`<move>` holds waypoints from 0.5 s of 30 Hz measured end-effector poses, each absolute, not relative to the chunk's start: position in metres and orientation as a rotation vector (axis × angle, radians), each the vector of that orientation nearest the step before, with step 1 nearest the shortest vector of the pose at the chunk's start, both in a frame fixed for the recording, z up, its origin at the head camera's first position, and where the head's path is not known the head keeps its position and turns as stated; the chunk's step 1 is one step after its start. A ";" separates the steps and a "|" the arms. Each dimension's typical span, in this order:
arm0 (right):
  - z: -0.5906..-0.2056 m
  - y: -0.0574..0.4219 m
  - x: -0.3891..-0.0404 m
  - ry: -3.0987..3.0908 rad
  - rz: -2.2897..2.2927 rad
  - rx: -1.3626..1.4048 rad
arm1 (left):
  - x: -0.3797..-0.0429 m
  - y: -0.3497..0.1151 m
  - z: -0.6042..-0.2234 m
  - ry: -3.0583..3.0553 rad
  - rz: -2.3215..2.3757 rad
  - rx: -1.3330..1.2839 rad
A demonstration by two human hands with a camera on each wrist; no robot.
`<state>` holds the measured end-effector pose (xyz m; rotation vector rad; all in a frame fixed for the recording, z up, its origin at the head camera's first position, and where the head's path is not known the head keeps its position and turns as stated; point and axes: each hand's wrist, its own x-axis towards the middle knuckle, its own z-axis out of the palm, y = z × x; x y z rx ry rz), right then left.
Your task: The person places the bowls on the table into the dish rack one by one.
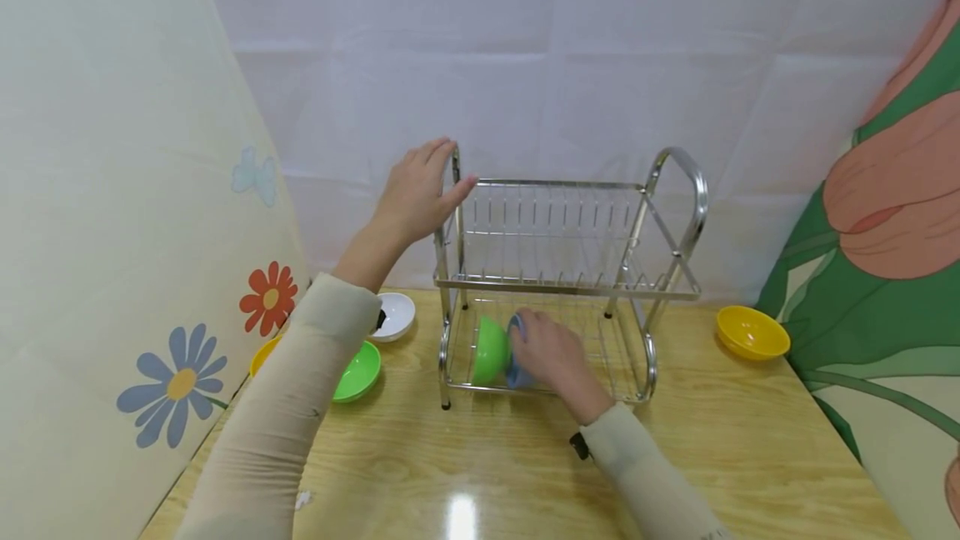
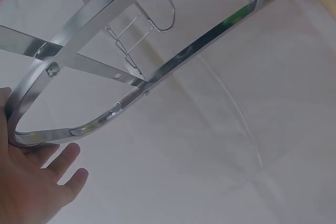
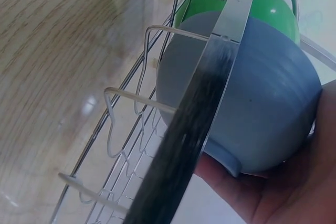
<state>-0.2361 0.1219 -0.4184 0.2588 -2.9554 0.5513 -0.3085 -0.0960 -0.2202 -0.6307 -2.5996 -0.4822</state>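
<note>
In the head view my left hand (image 1: 418, 194) rests on the top of the left side arch of a two-tier metal dish rack (image 1: 570, 288), thumb apart from the fingers. The left wrist view shows the arch's tube (image 2: 42, 137) in the crook of this hand (image 2: 34, 184), some fingers extended past it. My right hand (image 1: 551, 350) holds a blue bowl (image 3: 273, 98) by its edge on the rack's lower tier. Fingers and thumb hold it near its foot ring. The blue bowl is on its side, right beside a green bowl (image 1: 491, 350) also stood on edge.
Left of the rack are a white bowl (image 1: 395, 317), another green bowl (image 1: 358, 373) and a yellow bowl (image 1: 264, 354), partly hidden by the left sleeve. A second yellow bowl (image 1: 752, 332) sits at the right on the wooden table (image 1: 405, 457). A white sheet hangs behind.
</note>
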 end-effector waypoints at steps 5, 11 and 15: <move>-0.417 0.116 -0.238 -2.956 0.559 0.282 | -0.306 -0.092 -0.218 -2.642 -0.339 -0.586; -0.416 0.107 -0.242 -2.998 0.506 0.302 | -0.303 -0.091 -0.218 -2.655 -0.244 -0.544; -0.416 0.102 -0.244 -3.008 0.477 0.312 | -0.304 -0.093 -0.220 -2.620 -0.269 -0.529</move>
